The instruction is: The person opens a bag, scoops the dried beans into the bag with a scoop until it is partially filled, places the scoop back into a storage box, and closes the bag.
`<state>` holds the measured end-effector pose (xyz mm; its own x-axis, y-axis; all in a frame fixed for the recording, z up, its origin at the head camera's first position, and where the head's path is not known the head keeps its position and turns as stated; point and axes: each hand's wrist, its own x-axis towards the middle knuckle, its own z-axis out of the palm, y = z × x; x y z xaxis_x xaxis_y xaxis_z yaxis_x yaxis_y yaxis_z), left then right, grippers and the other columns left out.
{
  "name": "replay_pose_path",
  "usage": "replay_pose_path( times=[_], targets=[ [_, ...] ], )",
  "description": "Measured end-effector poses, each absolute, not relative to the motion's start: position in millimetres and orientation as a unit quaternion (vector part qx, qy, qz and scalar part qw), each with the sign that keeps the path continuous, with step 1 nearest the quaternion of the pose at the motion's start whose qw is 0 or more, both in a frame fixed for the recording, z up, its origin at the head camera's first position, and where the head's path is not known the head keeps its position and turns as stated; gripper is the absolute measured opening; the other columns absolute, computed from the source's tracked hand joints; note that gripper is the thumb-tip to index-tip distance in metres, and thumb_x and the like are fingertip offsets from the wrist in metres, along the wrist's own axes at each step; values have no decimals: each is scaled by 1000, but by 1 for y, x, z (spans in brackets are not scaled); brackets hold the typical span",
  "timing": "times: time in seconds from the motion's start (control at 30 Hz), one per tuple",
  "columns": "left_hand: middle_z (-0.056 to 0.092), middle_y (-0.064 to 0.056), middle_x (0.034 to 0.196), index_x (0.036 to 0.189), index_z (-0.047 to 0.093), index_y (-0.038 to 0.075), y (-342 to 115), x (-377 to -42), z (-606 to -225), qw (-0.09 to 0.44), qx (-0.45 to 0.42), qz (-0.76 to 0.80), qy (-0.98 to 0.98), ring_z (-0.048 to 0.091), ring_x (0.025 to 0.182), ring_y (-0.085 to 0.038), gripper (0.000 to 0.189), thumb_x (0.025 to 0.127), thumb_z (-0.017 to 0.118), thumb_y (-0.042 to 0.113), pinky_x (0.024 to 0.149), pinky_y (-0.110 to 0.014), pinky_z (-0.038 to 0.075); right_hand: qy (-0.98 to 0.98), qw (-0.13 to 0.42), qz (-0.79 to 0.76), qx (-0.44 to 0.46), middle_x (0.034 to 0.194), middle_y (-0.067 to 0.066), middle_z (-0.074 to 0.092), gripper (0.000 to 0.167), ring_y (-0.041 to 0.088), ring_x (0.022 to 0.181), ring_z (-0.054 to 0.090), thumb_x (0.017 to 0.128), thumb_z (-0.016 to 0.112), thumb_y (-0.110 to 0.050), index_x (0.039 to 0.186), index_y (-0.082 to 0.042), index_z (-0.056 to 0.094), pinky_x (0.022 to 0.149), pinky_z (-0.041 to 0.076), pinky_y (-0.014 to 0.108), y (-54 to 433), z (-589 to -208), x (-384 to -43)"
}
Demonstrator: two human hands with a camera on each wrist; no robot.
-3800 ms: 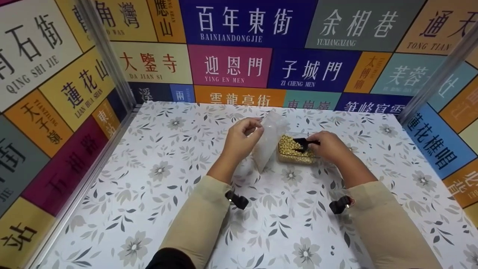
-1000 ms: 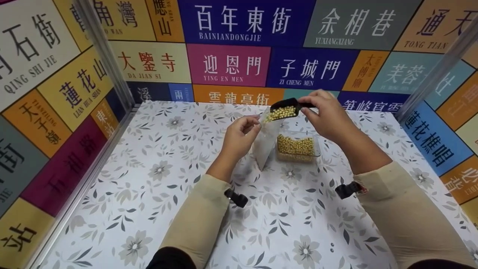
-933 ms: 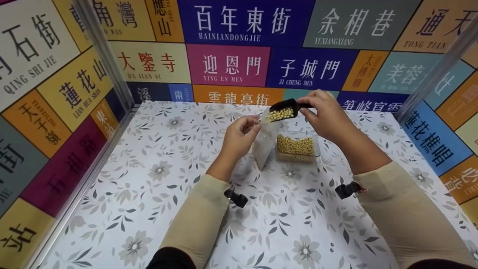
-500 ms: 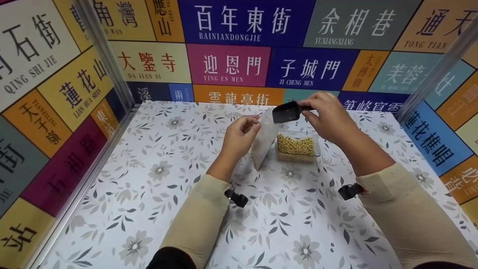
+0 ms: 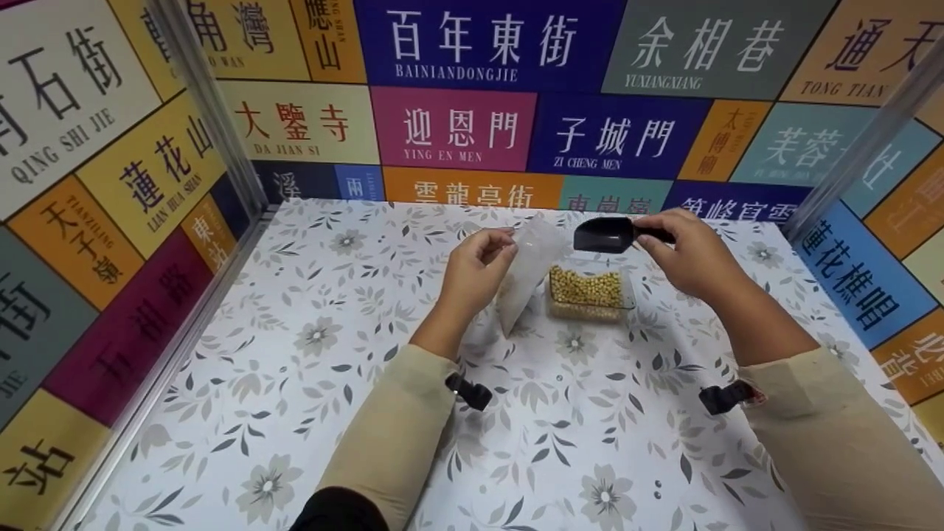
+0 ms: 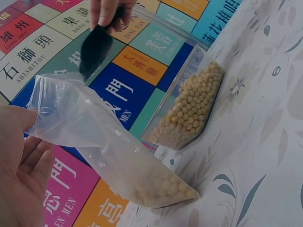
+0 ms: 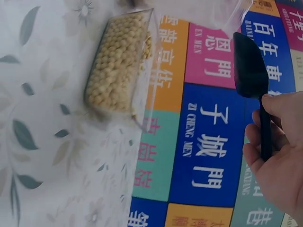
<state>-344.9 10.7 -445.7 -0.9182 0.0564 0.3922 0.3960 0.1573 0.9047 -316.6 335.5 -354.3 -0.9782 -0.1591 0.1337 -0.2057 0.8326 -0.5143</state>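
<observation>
Rising behind everything, a wall of multicoloured rectangular panels printed with Chinese characters (image 5: 487, 48) borders a white table covered in a grey floral pattern (image 5: 531, 472). Two beige fabric sleeves, the left one (image 5: 391, 428) and the right one (image 5: 826, 442), reach across it from the near side. Beyond the cuffs, the person's hands are apart from each other, with the things they work on lying between them. The left hand (image 5: 476, 269) pinches the upper edge of a translucent, whitish plastic bag (image 5: 527, 269) between thumb and fingers. The bag hangs at a slant just to the right of that hand, its pointed bottom corner aimed down at the table (whether the tip touches the surface cannot be told). Just to the right of the bag, a clear rectangular plastic box (image 5: 627, 295) stands upright on the table, nearer the bag than the right hand. The right hand (image 5: 689, 254) grips the handle of a black scoop with a deep bowl (image 5: 603, 236), which it holds in the air above the box, the bowl pointing left towards the bag. Smallest of all, round pale-yellow beans (image 5: 586, 287) fill much of the box, and the left wrist view shows more gathered in the bag's bottom corner.
</observation>
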Motion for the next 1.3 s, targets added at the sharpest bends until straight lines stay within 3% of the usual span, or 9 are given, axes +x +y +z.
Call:
replay_pose_path(
  times=[0.23,0.8,1.3],
  targets=[
    [73,4,135,106,74,16,12,-344,-447,133,-151,-630,-750,70,117,-7,7,104,72,22,103,-19,58,-965,-1,251,78,148,18,56,40,40,133,56,112,57,-28,146,-9,62,107,49,60,358,-377,-316],
    [73,1,134,108,74,13,11,-344,-446,131,-160,-633,-746,71,120,-10,9,104,72,21,105,-20,58,-973,-30,200,114,136,24,62,34,43,127,60,110,59,-17,141,-4,66,106,52,62,371,-410,-314],
    [73,0,136,109,74,11,11,-344,-446,134,-164,-630,-747,71,119,-12,11,104,72,20,105,-20,58,-978,-10,118,173,121,21,68,32,42,117,65,104,68,-9,135,-2,72,100,56,59,348,-417,-320]
  ],
)
